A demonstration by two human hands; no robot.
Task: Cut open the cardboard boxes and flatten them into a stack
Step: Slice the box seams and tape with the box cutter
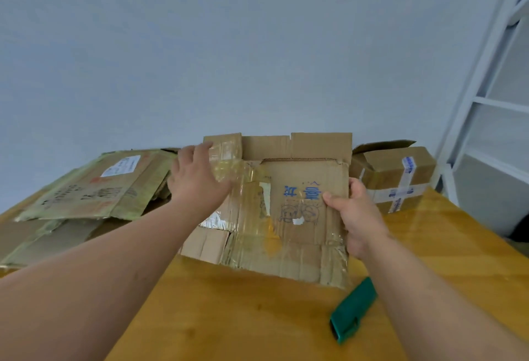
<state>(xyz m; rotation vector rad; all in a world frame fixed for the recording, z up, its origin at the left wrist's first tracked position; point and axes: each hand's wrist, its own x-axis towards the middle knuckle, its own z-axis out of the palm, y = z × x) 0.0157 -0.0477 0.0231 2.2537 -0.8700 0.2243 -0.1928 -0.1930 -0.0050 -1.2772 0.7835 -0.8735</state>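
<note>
Nearest the person, a dark green plastic box cutter (353, 310) lies on the yellow wooden surface (229, 312) close to its near edge, toward the right, apart from both hands. It looks set down within easy reach because the cutting on this box is done and both hands are needed for the cardboard.

Just beyond it, in the middle of the surface, is the opened brown cardboard box with blue print and glossy clear tape (286, 212), nearly flat, its far flaps raised. The right hand (357, 217) grips its right edge, thumb over the printed face and fingers behind, likely to steady the sheet. The left hand (197, 180) is spread flat, fingers straight, pressing the taped upper left part, apparently to push the panels down.

Toward the far left corner rests a stack of flattened, greenish-tinted cardboard sheets with a white label (94, 186), probably where this piece belongs next.

At the far right edge a brown cardboard box strapped with white-and-blue tape (398, 174) stands, not yet flattened, one top flap lifted.
</note>
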